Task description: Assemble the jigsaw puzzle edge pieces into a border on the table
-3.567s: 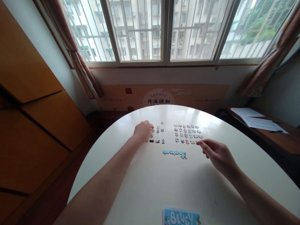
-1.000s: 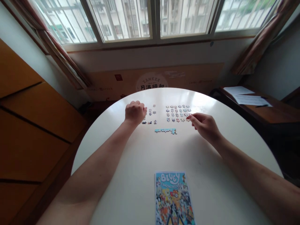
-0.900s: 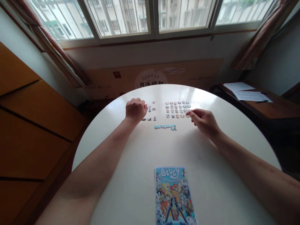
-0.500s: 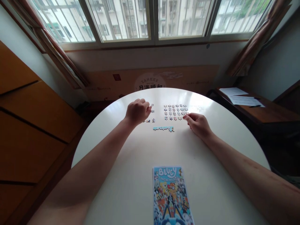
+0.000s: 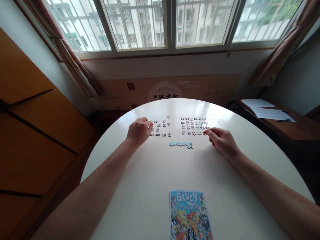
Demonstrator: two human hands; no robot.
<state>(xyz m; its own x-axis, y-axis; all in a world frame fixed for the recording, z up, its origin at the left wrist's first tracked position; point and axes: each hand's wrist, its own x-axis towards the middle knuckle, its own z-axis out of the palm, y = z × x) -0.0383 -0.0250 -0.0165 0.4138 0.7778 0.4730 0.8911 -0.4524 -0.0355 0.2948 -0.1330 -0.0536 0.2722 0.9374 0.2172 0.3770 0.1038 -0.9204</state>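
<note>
The right hand (image 5: pixel 222 141), in the head view, has thumb and forefinger brought together in a pinch at the near right corner of the piece grid (image 5: pixel 192 127); whether a piece sits between the tips cannot be told. The left hand (image 5: pixel 139 131) is loosely curled, thumb near forefinger, beside the loose pieces (image 5: pixel 164 125); what it has hold of, if anything, is hidden.

Taking the joined strip (image 5: pixel 180 144) as the middle of a clock with 12 at the window (image 5: pixel 171 26), the grid lies at 1 o'clock, the loose pieces at 11, the left hand at 10, the right hand near 3 and the picture card (image 5: pixel 190 215) at 6, all on the white surface (image 5: pixel 150 186).

For handling such small, flat pieces well, a light fingertip grip on the edges should serve best, lifting straight up so that neighbours are not dragged. The forearms are best held off the strip, and the left wrist high enough not to brush the loose pieces.
</note>
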